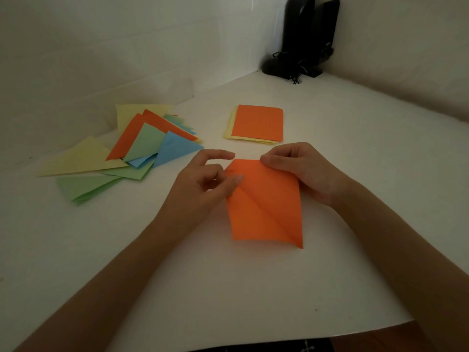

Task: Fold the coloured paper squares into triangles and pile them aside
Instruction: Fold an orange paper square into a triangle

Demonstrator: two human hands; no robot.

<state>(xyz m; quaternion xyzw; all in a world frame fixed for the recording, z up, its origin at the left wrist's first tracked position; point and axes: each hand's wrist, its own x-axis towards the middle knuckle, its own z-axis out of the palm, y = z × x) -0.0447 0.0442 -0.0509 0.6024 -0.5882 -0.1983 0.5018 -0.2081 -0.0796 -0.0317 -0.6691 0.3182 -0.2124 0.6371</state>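
Diagonally creased orange paper square (264, 201), far corners pinched.

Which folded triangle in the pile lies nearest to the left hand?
The uppermost blue triangle: its tip reaches toward the left hand, while the others lie farther left.

1. A white table (228, 288) fills a dimly lit corner.
2. Two plain pale walls (127, 47) meet behind it.
3. Black speakers (304, 36) with tangled cables (297, 73) stand at the corner's back.
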